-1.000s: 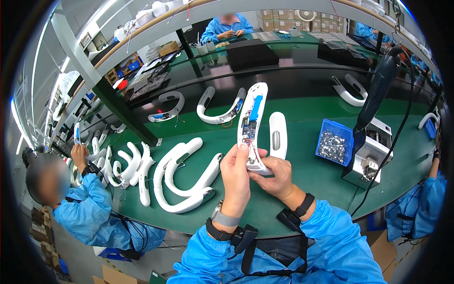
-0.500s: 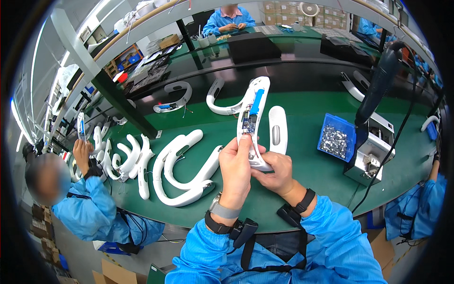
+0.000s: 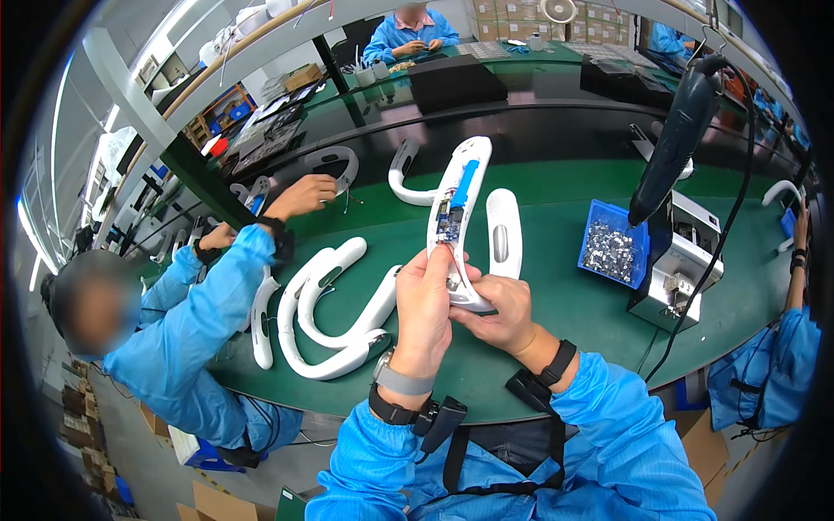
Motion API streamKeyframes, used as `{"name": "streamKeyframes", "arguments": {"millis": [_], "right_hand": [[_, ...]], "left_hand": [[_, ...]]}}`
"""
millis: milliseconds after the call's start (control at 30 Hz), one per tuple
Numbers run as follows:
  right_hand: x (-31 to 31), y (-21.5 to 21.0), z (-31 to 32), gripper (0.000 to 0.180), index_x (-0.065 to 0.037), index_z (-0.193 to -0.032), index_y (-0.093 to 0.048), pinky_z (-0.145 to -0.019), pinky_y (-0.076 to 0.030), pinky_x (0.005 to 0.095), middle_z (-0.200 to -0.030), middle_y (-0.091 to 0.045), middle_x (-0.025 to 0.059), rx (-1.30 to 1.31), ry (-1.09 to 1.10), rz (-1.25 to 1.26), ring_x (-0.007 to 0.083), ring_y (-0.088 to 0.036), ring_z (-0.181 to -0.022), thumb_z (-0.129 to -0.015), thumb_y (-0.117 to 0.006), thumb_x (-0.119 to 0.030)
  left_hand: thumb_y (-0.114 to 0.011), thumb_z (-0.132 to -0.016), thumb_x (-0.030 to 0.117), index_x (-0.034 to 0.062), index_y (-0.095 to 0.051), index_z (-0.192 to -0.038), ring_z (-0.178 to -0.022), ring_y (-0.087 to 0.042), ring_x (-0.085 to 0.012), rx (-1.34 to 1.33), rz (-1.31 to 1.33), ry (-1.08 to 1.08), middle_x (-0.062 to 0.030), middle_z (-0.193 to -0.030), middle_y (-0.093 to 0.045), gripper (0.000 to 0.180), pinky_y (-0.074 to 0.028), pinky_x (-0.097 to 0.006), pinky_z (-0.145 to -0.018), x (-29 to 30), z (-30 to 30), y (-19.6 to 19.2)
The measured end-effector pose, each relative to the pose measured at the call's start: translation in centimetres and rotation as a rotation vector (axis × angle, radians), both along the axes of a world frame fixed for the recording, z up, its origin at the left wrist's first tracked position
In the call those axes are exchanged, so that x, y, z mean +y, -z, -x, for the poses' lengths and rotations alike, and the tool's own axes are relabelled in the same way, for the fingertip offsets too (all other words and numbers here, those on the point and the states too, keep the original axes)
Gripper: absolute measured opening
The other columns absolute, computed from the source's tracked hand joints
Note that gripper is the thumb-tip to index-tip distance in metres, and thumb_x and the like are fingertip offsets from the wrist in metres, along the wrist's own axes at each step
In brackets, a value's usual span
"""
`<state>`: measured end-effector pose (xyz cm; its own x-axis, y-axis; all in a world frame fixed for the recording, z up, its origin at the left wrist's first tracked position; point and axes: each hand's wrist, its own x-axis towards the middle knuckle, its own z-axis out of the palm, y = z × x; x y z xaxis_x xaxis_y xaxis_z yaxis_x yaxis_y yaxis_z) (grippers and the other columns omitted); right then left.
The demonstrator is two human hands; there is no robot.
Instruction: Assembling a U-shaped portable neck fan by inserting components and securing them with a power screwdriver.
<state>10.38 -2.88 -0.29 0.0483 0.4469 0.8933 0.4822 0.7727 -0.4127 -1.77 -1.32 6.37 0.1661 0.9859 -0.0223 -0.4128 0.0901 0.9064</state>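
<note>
Both hands hold a white curved plastic housing (image 3: 480,149) above the green table. Its open side shows a blue battery cell (image 3: 466,182) and a small circuit board (image 3: 449,222). My left hand (image 3: 424,300) is closed round the lower left edge, thumb just below the board, beside thin red wires. My right hand (image 3: 499,313) grips the lower end from the right. Just beyond that hand is a white arm with a silver oval plate (image 3: 501,243); its lower end is hidden, and I cannot tell whether it joins the held housing.
White U-shaped housings (image 3: 295,347) lie to the left. To the right are a blue tray of small metal parts (image 3: 611,252), a metal box device (image 3: 682,273) and a hanging dark power screwdriver (image 3: 682,130) with its cable. A co-worker's arm (image 3: 221,269) reaches across at left.
The co-worker at left has stretched an arm over the table toward a white housing near the back. My hands keep their grip on the housing; the view has shifted slightly.
</note>
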Motion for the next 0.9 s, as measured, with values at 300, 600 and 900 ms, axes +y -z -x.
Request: {"name": "streamKeyframes", "arguments": {"millis": [300, 600, 900], "right_hand": [[-0.1, 0.0, -0.2, 0.039, -0.007, -0.094, -0.065, -0.053, -0.051, 0.0347, -0.072, -0.066, 0.0088, 0.005, -0.009, -0.005, 0.0266, -0.066, -0.060, -0.068, -0.089, -0.024], [-0.1, -0.2, 0.1, 0.039, -0.005, -0.094, -0.065, -0.053, -0.051, 0.0348, -0.073, -0.067, 0.0098, -0.035, -0.020, -0.001, 0.0273, -0.066, -0.060, -0.069, -0.088, -0.025], [-0.2, 0.1, 0.1, 0.040, -0.005, -0.095, -0.065, -0.055, -0.053, 0.0351, -0.075, -0.068, 0.0105, -0.019, -0.045, 0.031, 0.0281, -0.067, -0.062, -0.069, -0.088, -0.026]], "left_hand": [[-0.045, -0.104, 0.021, -0.0027, -0.062, -0.101, -0.071, -0.067, -0.0173, 0.060, -0.052, -0.049, -0.0099, -0.075, -0.068, 0.030, -0.055, -0.030, -0.070, -1.1, -0.3, -0.7], [-0.046, -0.104, 0.021, -0.0034, -0.064, -0.103, -0.066, -0.066, -0.0132, -0.007, 0.002, -0.065, -0.0101, -0.077, -0.069, 0.031, -0.053, -0.026, -0.061, -0.5, 0.2, 0.1], [-0.040, -0.106, 0.022, -0.0010, -0.057, -0.100, -0.069, -0.065, -0.0197, 0.036, -0.026, -0.044, -0.0084, -0.073, -0.064, 0.030, -0.055, -0.034, -0.071, -0.1, 0.3, 0.5]]}}
